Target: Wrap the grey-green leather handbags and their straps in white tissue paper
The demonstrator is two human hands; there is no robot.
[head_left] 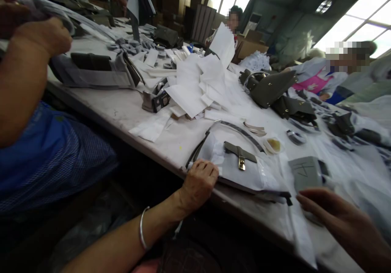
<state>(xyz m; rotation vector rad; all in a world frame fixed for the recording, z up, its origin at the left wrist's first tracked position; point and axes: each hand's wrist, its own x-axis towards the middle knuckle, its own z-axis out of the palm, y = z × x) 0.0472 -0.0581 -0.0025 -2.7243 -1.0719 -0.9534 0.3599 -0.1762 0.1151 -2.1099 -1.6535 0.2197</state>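
Observation:
A handbag (244, 177) wrapped in white paper lies at the table's front edge, its olive flap (240, 150) and gold clasp uncovered, its handle arching behind. My left hand (200, 181), below a silver bangle, has its fingers curled closed on the bag's near left corner. To the right of the bag, my right hand (332, 212) is held apart from it with fingers loosely extended, nothing seen in them. It is nearest to a grey block (305, 171) with marks drawn on it. Behind the bag sits a small cup (273, 145) with something yellowish inside.
White paper sheets (189, 97) cover the middle of the table (122, 118), beside a small box (155, 97). A co-worker's hands (45, 36) hold wrapping at the left, near another wrapped bag (94, 71). Olive bags (269, 87) lie at the back right, near a person in pink (313, 81).

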